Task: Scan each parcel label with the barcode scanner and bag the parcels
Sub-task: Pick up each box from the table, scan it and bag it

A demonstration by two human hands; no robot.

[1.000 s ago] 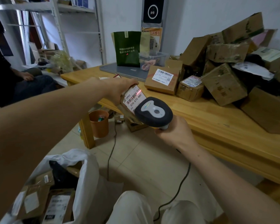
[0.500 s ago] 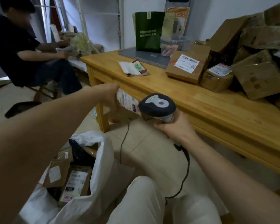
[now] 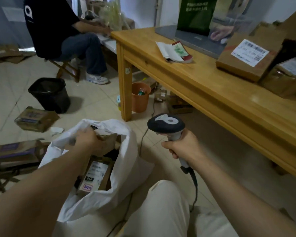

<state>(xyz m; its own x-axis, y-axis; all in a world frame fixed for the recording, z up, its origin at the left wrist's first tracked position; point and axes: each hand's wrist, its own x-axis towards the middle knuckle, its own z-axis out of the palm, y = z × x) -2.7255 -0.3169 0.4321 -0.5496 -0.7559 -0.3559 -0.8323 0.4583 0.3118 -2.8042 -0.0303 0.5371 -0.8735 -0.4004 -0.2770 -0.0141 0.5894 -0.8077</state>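
My left hand [image 3: 88,140] reaches into the open mouth of the white bag [image 3: 125,161] on the floor and holds a small brown cardboard parcel [image 3: 108,142] there. Deeper in the bag lies another box with a white label [image 3: 95,176]. My right hand [image 3: 182,147] grips the handle of the grey barcode scanner [image 3: 166,125], held over the floor to the right of the bag, its cable trailing down. More labelled parcels [image 3: 246,57] sit on the wooden table [image 3: 212,89] at the right.
A person sits on a stool [image 3: 67,40] at the back left. A black bin [image 3: 50,94], an orange bucket [image 3: 140,96] by the table leg, and flat cartons [image 3: 35,118] lie on the tiled floor. A green bag [image 3: 195,14] stands on the table.
My left hand carried the scanned parcel down and left from in front of the scanner into the white bag. The scanner dropped slightly; my view swung left and down.
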